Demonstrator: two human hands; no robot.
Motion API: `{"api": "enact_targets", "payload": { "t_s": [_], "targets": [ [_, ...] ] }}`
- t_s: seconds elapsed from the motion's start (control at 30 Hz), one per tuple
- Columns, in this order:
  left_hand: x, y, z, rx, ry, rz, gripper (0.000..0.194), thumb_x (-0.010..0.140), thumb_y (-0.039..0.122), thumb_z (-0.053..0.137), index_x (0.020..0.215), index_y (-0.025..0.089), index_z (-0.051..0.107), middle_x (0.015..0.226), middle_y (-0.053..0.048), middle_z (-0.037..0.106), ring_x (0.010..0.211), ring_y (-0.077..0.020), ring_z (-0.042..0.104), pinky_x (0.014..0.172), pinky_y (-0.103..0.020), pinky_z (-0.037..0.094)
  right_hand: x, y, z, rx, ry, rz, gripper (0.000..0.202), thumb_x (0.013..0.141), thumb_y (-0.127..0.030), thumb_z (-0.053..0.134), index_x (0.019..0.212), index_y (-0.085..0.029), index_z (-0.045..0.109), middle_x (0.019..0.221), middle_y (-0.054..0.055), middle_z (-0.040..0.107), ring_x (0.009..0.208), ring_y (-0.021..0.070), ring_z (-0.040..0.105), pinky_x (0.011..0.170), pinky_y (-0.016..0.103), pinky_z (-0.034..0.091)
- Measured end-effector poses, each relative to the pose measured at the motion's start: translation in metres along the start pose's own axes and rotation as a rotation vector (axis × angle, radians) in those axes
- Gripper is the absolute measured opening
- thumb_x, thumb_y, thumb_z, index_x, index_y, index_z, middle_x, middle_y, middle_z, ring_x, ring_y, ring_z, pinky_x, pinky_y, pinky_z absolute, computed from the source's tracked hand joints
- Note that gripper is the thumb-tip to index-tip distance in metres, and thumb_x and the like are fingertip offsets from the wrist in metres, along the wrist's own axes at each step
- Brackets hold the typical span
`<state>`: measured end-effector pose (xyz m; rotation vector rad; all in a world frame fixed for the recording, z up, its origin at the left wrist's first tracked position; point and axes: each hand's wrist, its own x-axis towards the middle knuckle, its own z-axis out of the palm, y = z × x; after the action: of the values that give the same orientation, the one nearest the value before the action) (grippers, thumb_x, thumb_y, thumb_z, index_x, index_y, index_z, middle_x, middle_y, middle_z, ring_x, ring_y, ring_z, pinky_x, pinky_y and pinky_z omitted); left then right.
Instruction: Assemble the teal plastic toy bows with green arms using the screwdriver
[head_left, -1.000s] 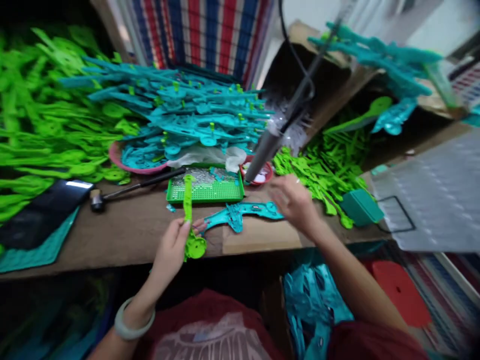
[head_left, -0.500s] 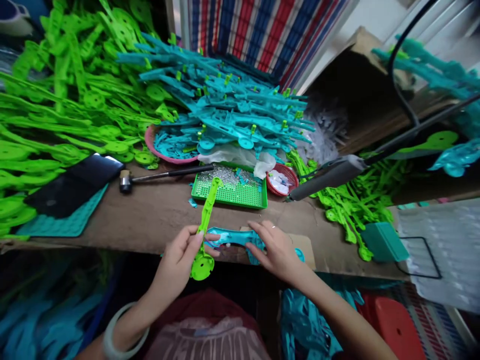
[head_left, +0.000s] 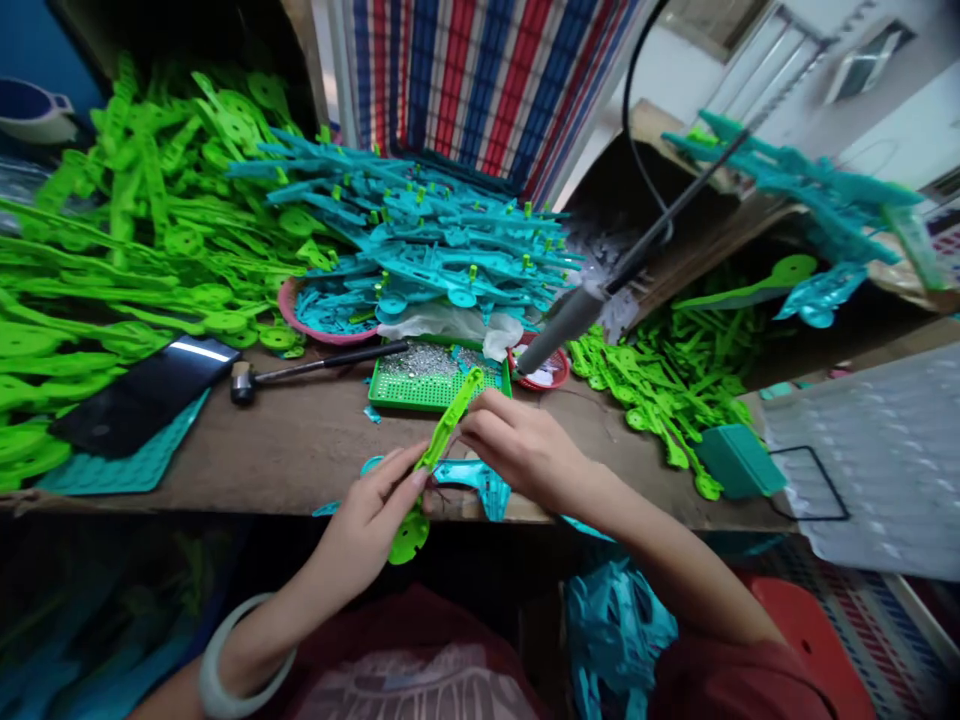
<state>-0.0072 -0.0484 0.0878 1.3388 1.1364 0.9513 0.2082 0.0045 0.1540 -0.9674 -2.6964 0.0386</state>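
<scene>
My left hand (head_left: 382, 510) grips a long green plastic part (head_left: 451, 418) near its middle; the part's round, holed end hangs below the fingers and its narrow end slants up to the right. Close to that narrow end, my right hand (head_left: 517, 440) has its fingers pinched together; what they hold, if anything, is too small to make out. Beneath both hands a blue plastic part (head_left: 491, 490) lies at the table's front edge, partly covered by the left hand and the green part.
Behind the hands are a green tray (head_left: 405, 396) of small metal pieces, a red basket (head_left: 561, 372) and a hammer (head_left: 315, 370). Piles of green parts (head_left: 142, 220) and blue parts (head_left: 450, 240) fill the back. A grey-handled tool (head_left: 562, 328) hangs at right.
My right hand has lifted off the blue part and come up beside the green part, its fingers now closed. The green part leans further right. The whole view has shifted slightly.
</scene>
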Motion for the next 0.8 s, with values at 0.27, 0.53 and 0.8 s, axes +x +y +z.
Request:
{"api": "enact_targets", "payload": {
  "t_s": [0.27,0.53,0.8],
  "targets": [
    [-0.008,0.01,0.017,-0.191,-0.188,-0.093,0.048,0.099,0.046,0.048,0.138,0.018,0.045,0.083,0.002,0.065,0.052,-0.0091,0.058,0.053,-0.023,0.05,0.002,-0.018,0.012,-0.024,0.035,0.174,0.018,0.103,-0.019,0.045,0.09,-0.016,0.056,0.087,0.004,0.055,0.069,0.0131,0.044,0.058,0.028,0.031],
    [-0.005,0.004,0.028,-0.091,-0.181,-0.064,0.053,0.1,0.052,0.041,0.139,0.016,0.048,0.07,0.005,0.06,0.034,-0.0047,0.045,0.036,-0.018,0.036,-0.014,-0.022,0.011,0.264,0.235,0.234,0.011,0.099,-0.018,0.049,0.106,-0.016,0.057,0.1,0.007,0.058,0.084,0.0152,0.056,0.071,0.028,0.047],
    [-0.004,-0.002,0.028,-0.035,-0.194,-0.044,0.047,0.102,0.052,0.039,0.128,0.016,0.056,0.068,0.004,0.062,0.032,-0.0046,0.045,0.034,-0.017,0.032,-0.016,-0.009,0.022,0.047,0.208,-0.094,0.018,0.101,-0.014,0.046,0.095,-0.017,0.063,0.106,0.01,0.06,0.094,0.0188,0.054,0.076,0.031,0.051]
  ]
}}
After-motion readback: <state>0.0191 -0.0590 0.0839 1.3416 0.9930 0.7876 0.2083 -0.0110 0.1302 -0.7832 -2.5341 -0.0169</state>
